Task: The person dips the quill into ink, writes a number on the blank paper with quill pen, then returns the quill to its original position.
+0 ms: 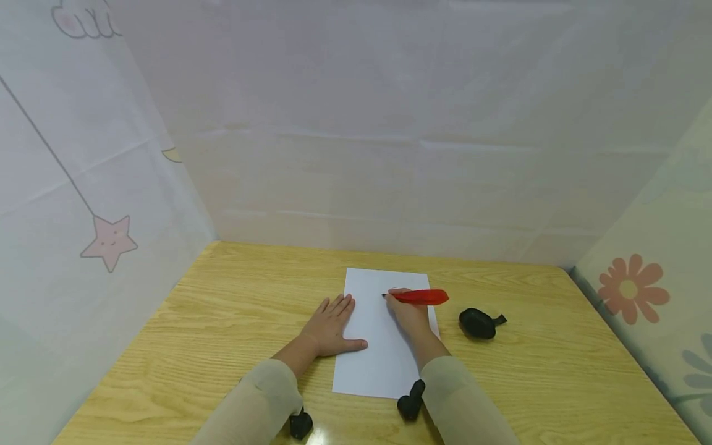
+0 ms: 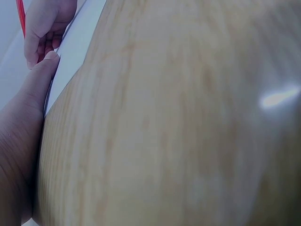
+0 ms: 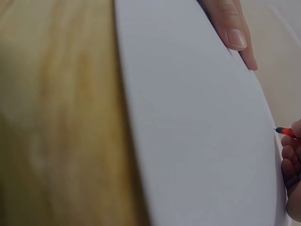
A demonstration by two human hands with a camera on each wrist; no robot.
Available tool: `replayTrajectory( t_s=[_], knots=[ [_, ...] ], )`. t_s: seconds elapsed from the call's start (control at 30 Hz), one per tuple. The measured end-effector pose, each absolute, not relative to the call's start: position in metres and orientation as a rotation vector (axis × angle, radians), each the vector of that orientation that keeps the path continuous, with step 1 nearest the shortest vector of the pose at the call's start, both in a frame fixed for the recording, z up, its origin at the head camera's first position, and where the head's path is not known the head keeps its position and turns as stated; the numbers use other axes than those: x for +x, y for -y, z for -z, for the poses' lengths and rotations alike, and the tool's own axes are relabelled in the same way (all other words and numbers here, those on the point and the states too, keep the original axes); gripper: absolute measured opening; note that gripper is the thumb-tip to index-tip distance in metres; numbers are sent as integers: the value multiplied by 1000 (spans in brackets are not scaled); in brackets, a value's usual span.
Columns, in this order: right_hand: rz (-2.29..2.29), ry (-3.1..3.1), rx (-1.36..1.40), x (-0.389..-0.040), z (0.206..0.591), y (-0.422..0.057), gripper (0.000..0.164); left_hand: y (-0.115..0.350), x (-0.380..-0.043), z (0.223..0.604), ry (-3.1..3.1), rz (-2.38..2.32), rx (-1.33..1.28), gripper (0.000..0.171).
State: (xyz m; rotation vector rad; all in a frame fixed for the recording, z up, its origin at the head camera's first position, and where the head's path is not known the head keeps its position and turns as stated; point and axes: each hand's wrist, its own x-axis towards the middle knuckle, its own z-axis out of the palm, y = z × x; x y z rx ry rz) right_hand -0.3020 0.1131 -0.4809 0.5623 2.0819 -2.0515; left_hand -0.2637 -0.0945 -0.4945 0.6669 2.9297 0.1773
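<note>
A white sheet of paper (image 1: 374,364) lies upright on the wooden table, in front of the person. Spread flat, the left hand (image 1: 330,327) rests on its left edge, thumb stretched over the sheet. On the upper right part of the paper, the right hand (image 1: 411,315) pinches a red feather pen (image 1: 425,297), whose dark tip points left at the sheet. The right wrist view shows that pen's tip (image 3: 279,130) at the paper's far edge, with the left hand's fingers (image 3: 235,37) above. Part of the right hand (image 2: 49,23) appears in the left wrist view.
Right of the paper sits a rounded black object (image 1: 477,324) with a short tab; its kind is unclear. Small black devices (image 1: 300,425) hang at both wrists. Pale printed cloth (image 1: 389,185) stands behind the table (image 1: 239,296) and at both sides.
</note>
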Motion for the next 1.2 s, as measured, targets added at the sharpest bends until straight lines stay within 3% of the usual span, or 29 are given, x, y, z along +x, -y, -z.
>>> replayTrajectory(
  t_s=[1.2],
  knots=[
    [1928,-2209,479,-297,484,-112,35,94,-264,496,-2936,-177,661,105]
  ],
)
